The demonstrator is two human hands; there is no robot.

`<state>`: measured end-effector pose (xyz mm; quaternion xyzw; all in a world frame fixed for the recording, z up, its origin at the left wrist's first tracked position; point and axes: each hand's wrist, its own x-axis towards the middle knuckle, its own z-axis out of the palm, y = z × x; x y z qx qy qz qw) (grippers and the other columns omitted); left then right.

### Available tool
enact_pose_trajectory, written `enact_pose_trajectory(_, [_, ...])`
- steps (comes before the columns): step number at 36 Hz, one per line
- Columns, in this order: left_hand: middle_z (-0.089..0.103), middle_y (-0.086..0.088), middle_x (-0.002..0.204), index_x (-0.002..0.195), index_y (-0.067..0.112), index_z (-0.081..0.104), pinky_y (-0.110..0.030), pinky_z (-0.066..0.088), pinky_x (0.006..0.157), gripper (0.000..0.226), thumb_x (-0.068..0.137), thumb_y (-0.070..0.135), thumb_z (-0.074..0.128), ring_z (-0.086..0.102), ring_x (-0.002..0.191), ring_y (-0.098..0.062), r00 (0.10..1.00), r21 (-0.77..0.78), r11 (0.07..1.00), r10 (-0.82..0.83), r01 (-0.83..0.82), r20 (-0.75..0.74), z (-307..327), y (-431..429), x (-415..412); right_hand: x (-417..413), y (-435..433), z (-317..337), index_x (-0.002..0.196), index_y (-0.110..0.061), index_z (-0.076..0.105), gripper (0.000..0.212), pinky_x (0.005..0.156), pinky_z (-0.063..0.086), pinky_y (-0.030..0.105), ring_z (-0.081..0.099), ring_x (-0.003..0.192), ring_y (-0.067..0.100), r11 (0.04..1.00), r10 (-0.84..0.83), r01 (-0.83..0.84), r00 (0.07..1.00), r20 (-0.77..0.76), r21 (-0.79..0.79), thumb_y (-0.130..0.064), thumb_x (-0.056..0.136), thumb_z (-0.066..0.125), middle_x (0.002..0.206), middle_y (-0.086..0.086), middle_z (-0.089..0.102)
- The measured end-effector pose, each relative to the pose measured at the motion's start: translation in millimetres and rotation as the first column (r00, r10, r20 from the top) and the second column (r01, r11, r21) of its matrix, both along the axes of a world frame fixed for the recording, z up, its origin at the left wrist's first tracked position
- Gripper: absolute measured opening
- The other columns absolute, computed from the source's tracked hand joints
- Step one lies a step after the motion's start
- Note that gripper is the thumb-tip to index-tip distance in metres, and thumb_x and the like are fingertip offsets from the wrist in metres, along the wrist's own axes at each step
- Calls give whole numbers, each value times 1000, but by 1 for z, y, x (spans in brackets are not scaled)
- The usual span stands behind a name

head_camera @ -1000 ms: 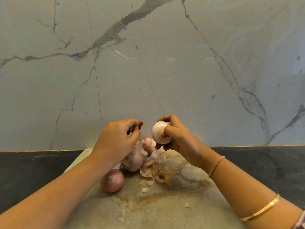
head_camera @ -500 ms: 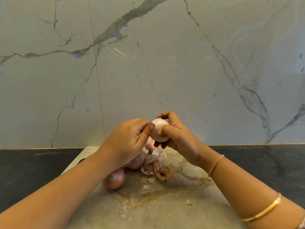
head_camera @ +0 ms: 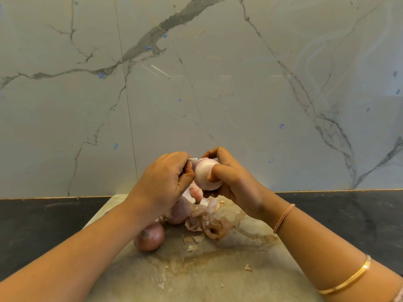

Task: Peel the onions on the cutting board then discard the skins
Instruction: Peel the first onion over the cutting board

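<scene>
My right hand (head_camera: pixel 235 182) grips a pale, mostly peeled onion (head_camera: pixel 205 175) held up above the cutting board (head_camera: pixel 218 275). Touching that onion's left side, my left hand (head_camera: pixel 161 184) pinches a flap of its skin (head_camera: pixel 193 161) between thumb and fingers. An unpeeled reddish onion (head_camera: pixel 149 236) lies on the board under my left forearm. Another onion (head_camera: pixel 180 211) sits just behind it, partly hidden by my left hand. A heap of loose skins (head_camera: pixel 209 223) lies on the board below the held onion.
The stained board rests on a dark countertop (head_camera: pixel 349 219) that runs to both sides. A marble wall (head_camera: pixel 196 83) rises close behind the board. Small skin flakes (head_camera: pixel 248 267) are scattered over the near part of the board.
My left hand moved right from above the board's onions to the held onion and took hold of a skin flap. Both hands rose slightly.
</scene>
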<state>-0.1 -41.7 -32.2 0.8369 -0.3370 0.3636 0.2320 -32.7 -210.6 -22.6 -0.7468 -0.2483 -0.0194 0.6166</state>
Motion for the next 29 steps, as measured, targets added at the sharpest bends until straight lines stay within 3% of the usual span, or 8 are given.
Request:
enact_pose_trajectory(4, [43, 11, 65, 74, 15, 48, -18, 27, 52, 39, 89, 45, 28, 42, 61, -9, 999, -18, 1000, 7, -7, -39, -3, -2, 3, 2, -1, -2, 108, -20, 43, 39, 61, 47, 24, 55, 66, 16, 999, 9, -7, 999, -54, 44, -31, 71, 48, 94, 5, 55])
enact_pose_trajectory(7, [43, 9, 64, 74, 14, 48, -19, 28, 54, 41, 89, 46, 28, 43, 64, -10, 998, -14, 1000, 7, -8, -66, -6, 0, 6, 3, -1, -3, 114, -21, 43, 45, 62, 46, 25, 56, 64, 13, 999, 12, -7, 993, -115, 48, -48, 82, 62, 95, 5, 58])
enact_pose_trajectory(9, [45, 11, 65, 75, 17, 49, -16, 32, 56, 41, 87, 49, 26, 45, 70, -10, 997, -10, 1000, -22, 21, -69, -7, 1, 6, 5, -1, -4, 119, -23, 40, 50, 65, 46, 27, 57, 68, 13, 999, -41, 42, 993, -111, 8, -54, 84, 56, 100, 5, 57])
enact_pose_trajectory(13, [54, 9, 71, 83, 18, 57, -21, 38, 60, 37, 92, 45, 33, 49, 76, -13, 989, -49, 994, -103, 98, -109, -7, -1, 4, 10, -4, -7, 122, -21, 34, 41, 67, 47, 23, 55, 76, 16, 989, -150, 151, 987, -52, 2, -35, 93, 58, 105, 7, 52])
enact_pose_trajectory(20, [54, 4, 80, 86, 18, 58, -29, 40, 64, 36, 97, 42, 33, 49, 77, -11, 975, -107, 994, -41, 18, -217, -7, -1, 3, 14, -6, -10, 112, -20, 50, 25, 66, 55, 20, 65, 79, 17, 961, -275, 274, 960, 46, 30, -29, 91, 62, 104, 3, 59])
enact_pose_trajectory(23, [52, 9, 84, 88, 20, 61, -23, 39, 65, 28, 99, 35, 39, 50, 80, -7, 971, -109, 993, 21, -48, -237, -6, 2, 5, 14, -7, -10, 109, -17, 56, 18, 62, 54, 20, 64, 76, 20, 963, -268, 266, 962, 53, 43, -26, 93, 59, 98, 6, 61])
enact_pose_trajectory(26, [52, 10, 84, 88, 22, 61, -19, 37, 63, 27, 98, 35, 41, 51, 79, -7, 970, -128, 987, 61, -93, -235, -3, 6, 6, 13, -8, -7, 97, -23, 59, 26, 59, 53, 20, 63, 71, 19, 966, -255, 251, 965, 64, 60, -39, 78, 53, 92, 6, 62])
enact_pose_trajectory(29, [59, 7, 90, 97, 22, 66, -28, 46, 71, 22, 95, 36, 49, 54, 83, -9, 968, -103, 989, 81, -108, -239, -1, 8, 6, 13, -8, -8, 97, -26, 58, 29, 61, 53, 20, 62, 72, 17, 971, -236, 233, 969, 70, 48, -40, 73, 48, 94, 5, 61])
